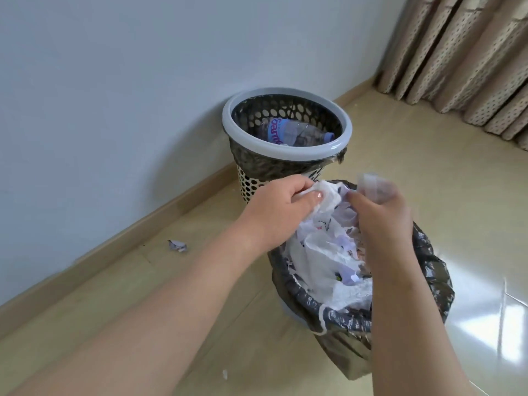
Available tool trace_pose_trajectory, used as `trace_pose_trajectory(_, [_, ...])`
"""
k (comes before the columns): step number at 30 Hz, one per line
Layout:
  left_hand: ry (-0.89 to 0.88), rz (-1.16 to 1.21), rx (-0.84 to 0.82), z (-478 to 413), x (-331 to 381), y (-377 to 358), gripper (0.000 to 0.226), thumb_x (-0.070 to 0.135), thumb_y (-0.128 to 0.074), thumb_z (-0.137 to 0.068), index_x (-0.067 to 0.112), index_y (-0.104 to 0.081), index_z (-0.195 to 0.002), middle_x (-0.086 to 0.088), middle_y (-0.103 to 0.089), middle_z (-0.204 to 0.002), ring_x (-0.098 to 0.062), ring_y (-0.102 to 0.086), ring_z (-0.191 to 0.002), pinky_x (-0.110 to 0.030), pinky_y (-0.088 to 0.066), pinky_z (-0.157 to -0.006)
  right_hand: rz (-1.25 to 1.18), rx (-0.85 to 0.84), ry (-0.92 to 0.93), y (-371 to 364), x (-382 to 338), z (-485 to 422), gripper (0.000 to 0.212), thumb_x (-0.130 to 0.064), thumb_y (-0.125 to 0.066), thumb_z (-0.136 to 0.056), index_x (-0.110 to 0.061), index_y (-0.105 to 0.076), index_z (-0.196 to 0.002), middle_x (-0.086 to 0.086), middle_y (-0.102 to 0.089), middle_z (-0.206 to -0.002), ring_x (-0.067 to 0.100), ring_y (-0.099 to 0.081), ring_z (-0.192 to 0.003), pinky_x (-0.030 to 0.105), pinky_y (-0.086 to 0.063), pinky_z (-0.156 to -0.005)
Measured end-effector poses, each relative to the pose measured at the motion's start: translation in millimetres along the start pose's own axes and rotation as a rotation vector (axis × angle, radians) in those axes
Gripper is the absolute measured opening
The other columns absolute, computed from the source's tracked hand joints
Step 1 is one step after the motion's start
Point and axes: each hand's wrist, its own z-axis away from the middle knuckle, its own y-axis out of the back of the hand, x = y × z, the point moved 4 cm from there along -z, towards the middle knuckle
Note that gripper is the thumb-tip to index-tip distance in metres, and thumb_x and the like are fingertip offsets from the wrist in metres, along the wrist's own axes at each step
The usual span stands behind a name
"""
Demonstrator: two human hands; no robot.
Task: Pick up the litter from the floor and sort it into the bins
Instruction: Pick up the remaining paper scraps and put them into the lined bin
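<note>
Two bins stand by the wall. The far bin [285, 94] has a grey rim, a perforated wall and a dark liner, with a clear plastic bottle [297, 134] lying inside. The near bin [434, 270] has a dark bag liner and is heaped with white paper and tissue [328, 252]. Over its far edge, my left hand [277, 212] pinches a crumpled white tissue [411, 192]. My right hand [380, 212] holds a blurred, clear plastic piece [374, 187] above the near bin. A small crumpled scrap [177, 246] lies on the floor by the skirting board.
A pale wall with a wooden skirting board [114, 247] runs along the left. Beige patterned curtains [468, 52] hang at the upper right. The floor is glossy tan tile [457, 167]. A tiny white speck [225, 374] lies on the floor near my left forearm.
</note>
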Motion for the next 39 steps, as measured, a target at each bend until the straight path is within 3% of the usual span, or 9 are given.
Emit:
trace_pose_trajectory(3, [-0.026, 0.067, -0.094, -2, 13, -25, 0.014, 0.026, -0.052, -0.094, 0.021, -0.064, -0.088, 0.005, -0.063, -0.079, -0.007, -0.053, -0.075, -0.024, -0.043, -0.074, 0.038, 0.119, -0.013, 31, 8, -10, 0.013, -0.014, -0.064, -0.083, -0.017, -0.057, -0.094, -0.005, -0.056, -0.068, 0.008, -0.05, -0.052, 0.019, -0.039, -0.045])
trace_pose_trajectory(7, [0.056, 0.065, -0.097, -2, -5, -32, 0.009, 0.025, -0.057, -0.091, 0.021, -0.065, -0.09, 0.012, -0.061, -0.08, -0.005, -0.054, -0.074, -0.024, -0.045, -0.072, 0.296, -0.012, 0.053, 26, 14, -14, 0.02, -0.008, -0.059, -0.082, -0.013, -0.057, -0.102, 0.004, -0.061, -0.081, 0.024, -0.062, -0.07, 0.029, -0.049, -0.058])
trace_pose_trajectory(11, [0.097, -0.323, 0.036, 2, -37, -22, 0.007, 0.028, -0.057, -0.087, 0.026, -0.059, -0.093, 0.009, -0.063, -0.089, -0.014, -0.058, -0.084, -0.032, -0.046, -0.075, 0.579, -0.235, -0.008, 4, 35, -12, 0.033, -0.011, -0.064, -0.08, -0.01, -0.053, -0.111, 0.007, -0.063, -0.091, 0.027, -0.061, -0.073, 0.032, -0.048, -0.058])
trace_pose_trajectory(15, [-0.086, -0.666, 0.125, 7, -44, -27, 0.018, 0.018, -0.061, -0.076, 0.026, -0.048, -0.087, 0.012, -0.043, -0.088, -0.014, -0.047, -0.088, -0.028, -0.026, -0.072, 0.741, -0.456, -0.101, -12, 55, -5, 0.06, -0.023, -0.073, -0.076, -0.01, -0.048, -0.129, 0.005, -0.059, -0.107, 0.011, -0.054, -0.069, 0.021, -0.038, -0.046])
trace_pose_trajectory(22, [-0.145, -0.792, -0.149, -1, -52, -56, 0.029, 0.006, -0.048, -0.084, 0.025, -0.058, -0.102, 0.005, -0.057, -0.106, -0.024, -0.054, -0.099, -0.031, -0.038, -0.085, 0.663, -0.403, -0.152, 2, 51, -8, 0.095, -0.085, -0.058, -0.049, -0.023, -0.053, -0.121, -0.001, -0.06, -0.115, 0.027, -0.053, -0.112, 0.047, -0.045, -0.095])
trace_pose_trajectory(26, [-0.202, -0.955, -0.112, -5, -45, -62, 0.018, 0.015, -0.042, -0.09, 0.02, -0.059, -0.095, 0.001, -0.067, -0.094, -0.023, -0.059, -0.087, -0.03, -0.022, -0.105, 0.493, -0.302, -0.233, 17, 52, -7, 0.048, -0.054, -0.038, -0.093, -0.014, -0.061, -0.106, 0.011, -0.06, -0.103, 0.029, -0.056, -0.1, 0.042, -0.044, -0.09])
trace_pose_trajectory(31, [-0.098, -1.121, -0.271, -6, -51, -69, 0.024, 0.012, -0.043, -0.088, 0.025, -0.063, -0.093, 0.006, -0.065, -0.09, -0.019, -0.055, -0.103, -0.056, 0.012, -0.111, 0.684, -0.247, -0.027, 9, 58, -10, 0.012, -0.02, -0.062, -0.082, -0.031, -0.057, -0.08, 0.01, -0.06, -0.098, 0.027, -0.053, -0.09, 0.031, -0.048, -0.066])
trace_pose_trajectory(35, [-0.087, -1.13, -0.301, -8, -49, -62, 0.027, 0.016, -0.048, -0.089, 0.027, -0.064, -0.108, 0.006, -0.056, -0.12, -0.024, -0.027, -0.132, -0.066, 0.009, -0.106, 0.76, -0.331, -0.009, -11, 66, -10, 0.01, -0.009, -0.065, -0.081, -0.015, -0.059, -0.088, 0.002, -0.055, -0.085, 0.015, -0.051, -0.068, 0.023, -0.037, -0.052])
trace_pose_trajectory(39, [-0.118, -0.885, -0.167, -8, -54, -48, 0.03, 0.016, -0.045, -0.092, 0.028, -0.062, -0.113, 0.009, -0.047, -0.13, -0.017, -0.023, -0.13, -0.046, -0.009, -0.11, 0.813, -0.391, -0.075, -20, 73, -8, 0.009, -0.015, -0.067, -0.081, -0.015, -0.06, -0.087, -0.001, -0.055, -0.074, 0.018, -0.054, -0.067, 0.025, -0.043, -0.058])
